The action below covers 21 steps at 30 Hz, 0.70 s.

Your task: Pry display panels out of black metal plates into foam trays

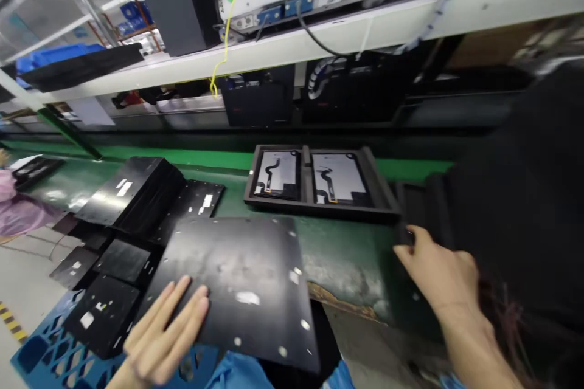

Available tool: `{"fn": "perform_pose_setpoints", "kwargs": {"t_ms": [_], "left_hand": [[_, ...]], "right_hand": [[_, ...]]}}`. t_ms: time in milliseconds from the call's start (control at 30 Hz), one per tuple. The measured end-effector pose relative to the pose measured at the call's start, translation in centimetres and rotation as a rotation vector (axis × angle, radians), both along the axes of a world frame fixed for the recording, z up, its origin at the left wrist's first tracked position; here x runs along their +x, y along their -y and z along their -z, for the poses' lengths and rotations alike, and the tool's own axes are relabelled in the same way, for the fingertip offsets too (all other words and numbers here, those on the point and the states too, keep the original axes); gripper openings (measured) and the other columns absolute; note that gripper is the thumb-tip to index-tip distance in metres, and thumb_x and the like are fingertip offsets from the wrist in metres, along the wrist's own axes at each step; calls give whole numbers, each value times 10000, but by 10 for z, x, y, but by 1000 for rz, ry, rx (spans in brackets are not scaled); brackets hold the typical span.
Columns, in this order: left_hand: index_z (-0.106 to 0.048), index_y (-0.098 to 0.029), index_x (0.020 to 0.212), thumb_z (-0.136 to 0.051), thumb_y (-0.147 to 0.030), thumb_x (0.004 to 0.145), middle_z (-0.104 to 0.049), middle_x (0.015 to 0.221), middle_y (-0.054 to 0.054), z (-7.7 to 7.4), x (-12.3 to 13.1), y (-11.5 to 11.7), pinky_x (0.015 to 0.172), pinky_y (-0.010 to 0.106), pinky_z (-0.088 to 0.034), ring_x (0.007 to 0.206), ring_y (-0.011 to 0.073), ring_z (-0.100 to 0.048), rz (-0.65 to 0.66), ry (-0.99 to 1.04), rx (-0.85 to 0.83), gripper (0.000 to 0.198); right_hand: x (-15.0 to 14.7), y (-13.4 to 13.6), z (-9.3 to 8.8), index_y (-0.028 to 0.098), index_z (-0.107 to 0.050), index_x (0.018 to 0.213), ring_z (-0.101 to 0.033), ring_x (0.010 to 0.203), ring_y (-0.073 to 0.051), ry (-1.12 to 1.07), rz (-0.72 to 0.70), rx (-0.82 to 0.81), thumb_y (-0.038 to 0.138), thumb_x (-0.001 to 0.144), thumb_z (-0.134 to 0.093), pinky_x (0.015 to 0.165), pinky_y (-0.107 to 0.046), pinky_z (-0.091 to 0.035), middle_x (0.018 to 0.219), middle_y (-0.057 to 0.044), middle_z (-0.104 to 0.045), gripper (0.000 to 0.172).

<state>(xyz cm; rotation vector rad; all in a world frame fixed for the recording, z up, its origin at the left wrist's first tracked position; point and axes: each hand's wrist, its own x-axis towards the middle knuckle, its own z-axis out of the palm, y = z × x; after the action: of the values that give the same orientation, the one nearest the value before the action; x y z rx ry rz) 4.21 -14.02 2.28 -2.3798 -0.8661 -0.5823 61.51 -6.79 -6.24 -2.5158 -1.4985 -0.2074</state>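
My left hand lies flat with fingers stretched out on the near left corner of a large black plate that rests on the green conveyor edge. My right hand reaches to the right, fingers curled around the edge of a dark object beside a stack of black trays. What the fingers hold is too dark to name. A black two-pocket tray with two flat panels lies on the belt beyond both hands.
Stacks of black plates sit at the left, some on a blue pallet. The green conveyor belt runs across. A white shelf above carries equipment and cables. A person's pink sleeve shows at far left.
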Motion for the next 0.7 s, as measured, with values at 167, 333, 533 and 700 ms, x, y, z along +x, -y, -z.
{"fn": "perform_pose_setpoints", "kwargs": {"t_ms": [167, 333, 533, 700], "left_hand": [[-665, -363, 1560, -634, -106, 841, -732, 1459, -26, 54, 99, -37, 1174, 408, -646, 1424, 299, -663, 305, 28, 0, 764], [-585, -292, 1632, -532, -33, 961, -668, 1541, 1, 77, 150, -61, 1102, 423, -683, 1398, 304, -687, 290, -4, -83, 721], [-486, -337, 1701, -631, -409, 1088, -548, 1680, 25, 84, 170, -78, 1098, 461, -657, 1452, 336, -655, 186, -144, -405, 634], [-528, -281, 1673, -537, -658, 1080, -391, 1797, 85, 82, 207, -123, 1290, 560, -447, 1624, 386, -443, 48, -228, -627, 703]], "right_hand": [[-14, 32, -14, 165, -677, 1457, -737, 718, -261, -100, -54, 64, 214, 957, -581, 693, -355, -409, 875, -103, -817, 511], [-36, 115, -27, 269, -700, 1419, -628, 656, -164, -524, -63, 340, 306, 920, -628, 725, -300, -495, 773, 32, -692, 506], [-87, 198, 5, 272, -687, 1351, -590, 566, -142, -1315, 2, 457, 426, 958, -748, 554, -273, -488, 803, 30, -651, 426], [-145, 222, 59, 260, -783, 1260, -625, 615, -142, -1798, 73, 410, 510, 901, -875, 604, -284, -515, 856, -6, -706, 447]]}}
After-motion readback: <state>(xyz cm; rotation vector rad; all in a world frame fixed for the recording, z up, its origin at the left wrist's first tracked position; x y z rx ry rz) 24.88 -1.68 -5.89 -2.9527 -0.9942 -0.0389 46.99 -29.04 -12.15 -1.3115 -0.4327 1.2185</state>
